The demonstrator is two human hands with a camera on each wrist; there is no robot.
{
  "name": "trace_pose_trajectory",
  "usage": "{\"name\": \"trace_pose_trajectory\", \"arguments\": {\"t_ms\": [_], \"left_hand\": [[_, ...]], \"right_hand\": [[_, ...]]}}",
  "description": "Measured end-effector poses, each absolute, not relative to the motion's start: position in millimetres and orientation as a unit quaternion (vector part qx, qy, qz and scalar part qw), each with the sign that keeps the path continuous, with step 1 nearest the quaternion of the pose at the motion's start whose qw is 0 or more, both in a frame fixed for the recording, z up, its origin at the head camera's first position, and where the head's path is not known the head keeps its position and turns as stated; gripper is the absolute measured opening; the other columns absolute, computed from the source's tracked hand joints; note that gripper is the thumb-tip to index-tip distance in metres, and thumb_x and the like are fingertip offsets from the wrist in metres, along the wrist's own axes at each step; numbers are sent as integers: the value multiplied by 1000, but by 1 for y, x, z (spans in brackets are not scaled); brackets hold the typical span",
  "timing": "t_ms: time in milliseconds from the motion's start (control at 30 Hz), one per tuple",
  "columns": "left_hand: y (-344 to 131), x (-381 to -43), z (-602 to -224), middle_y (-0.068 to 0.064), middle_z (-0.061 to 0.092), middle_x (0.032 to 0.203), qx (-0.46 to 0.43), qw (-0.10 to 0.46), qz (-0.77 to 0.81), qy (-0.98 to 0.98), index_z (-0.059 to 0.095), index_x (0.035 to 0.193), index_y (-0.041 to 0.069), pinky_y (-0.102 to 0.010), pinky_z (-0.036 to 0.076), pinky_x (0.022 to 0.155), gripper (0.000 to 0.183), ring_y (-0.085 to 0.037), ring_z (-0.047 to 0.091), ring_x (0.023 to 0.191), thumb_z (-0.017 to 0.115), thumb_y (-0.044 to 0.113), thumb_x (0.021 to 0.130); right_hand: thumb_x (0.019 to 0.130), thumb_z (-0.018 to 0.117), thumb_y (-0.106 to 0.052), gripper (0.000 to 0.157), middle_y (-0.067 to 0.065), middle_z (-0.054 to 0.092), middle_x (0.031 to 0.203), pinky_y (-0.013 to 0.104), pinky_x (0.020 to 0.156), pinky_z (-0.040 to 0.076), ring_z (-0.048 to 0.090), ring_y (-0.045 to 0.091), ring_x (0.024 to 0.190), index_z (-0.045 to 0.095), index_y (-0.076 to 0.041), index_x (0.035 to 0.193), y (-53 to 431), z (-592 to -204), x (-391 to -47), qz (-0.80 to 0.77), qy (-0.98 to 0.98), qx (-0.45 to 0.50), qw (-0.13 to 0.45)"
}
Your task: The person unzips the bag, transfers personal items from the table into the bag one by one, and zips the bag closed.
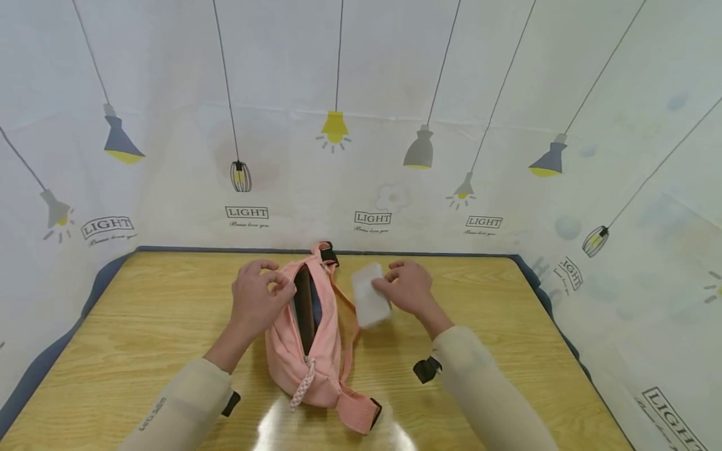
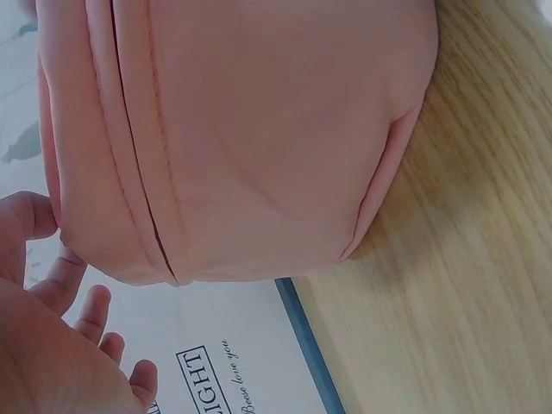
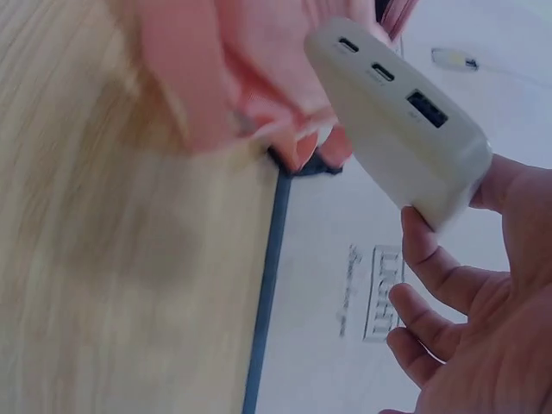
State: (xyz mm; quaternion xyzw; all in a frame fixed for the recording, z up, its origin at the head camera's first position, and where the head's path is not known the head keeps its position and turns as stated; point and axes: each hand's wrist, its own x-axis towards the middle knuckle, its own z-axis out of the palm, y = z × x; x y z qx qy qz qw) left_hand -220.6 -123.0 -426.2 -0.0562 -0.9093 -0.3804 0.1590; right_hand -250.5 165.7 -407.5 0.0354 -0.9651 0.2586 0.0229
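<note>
A pink sling bag lies on the table with its zipped mouth gaping and a dark interior showing. My left hand pinches the rim of that mouth between thumb and index finger, the other fingers loosely bent. In the left wrist view the left hand is at the far end of the bag. To the right of the bag, my right hand holds a white power bank above the table by one end. The right wrist view shows the power bank's port side, with the right hand's thumb and fingertip gripping it.
The wooden table has a dark blue edge. Behind it hangs a pale sheet printed with lamps. The bag's pink strap with a black buckle trails toward the front, and a braided zip pull hangs from the zipper.
</note>
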Motion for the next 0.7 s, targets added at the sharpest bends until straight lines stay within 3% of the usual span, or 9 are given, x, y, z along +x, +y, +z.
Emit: {"name": "trace_pose_trajectory", "arguments": {"t_ms": [400,700], "left_hand": [[-123,-221,-425,-13,58,121,-58,157,-384,-908,67,71,11,-62,27,104,20,-38,44,124,66,25,84],[-123,-219,-421,-14,58,121,-57,160,-383,-908,69,73,10,-61,27,104,17,-38,44,124,65,23,82]], "right_hand": [[86,64,-42,33,4,63,127,56,102,33,54,25,122,75,-13,74,101,-394,-245,325,-943,70,15],[87,61,-44,39,4,58,124,60,106,23,48,27,121,61,-17,59,60,-408,-239,308,-949,64,36]]}}
